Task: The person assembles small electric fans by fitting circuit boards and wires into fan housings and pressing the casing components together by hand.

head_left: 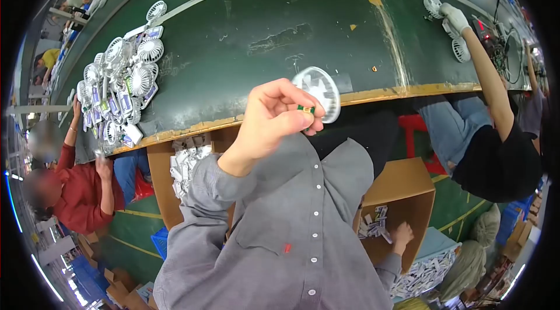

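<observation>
My left hand (271,120) is raised in front of my chest at the bench edge, its fingers closed on a small green circuit board (307,110). A white round fan head (326,94) hangs beside those fingertips, apparently joined to the board; how it is held is partly hidden. Low on the right, my right hand (401,234) reaches into an open cardboard box (399,184), beside small white parts (373,223). Its fingers are bent, and whatever they may hold is too small to make out.
White fans (140,79) lie heaped on the green bench (280,30) at left. A co-worker in red (87,193) sits left; another, in black (501,164), has a gloved hand near fans at right. White parts (185,164) fill a box below the bench.
</observation>
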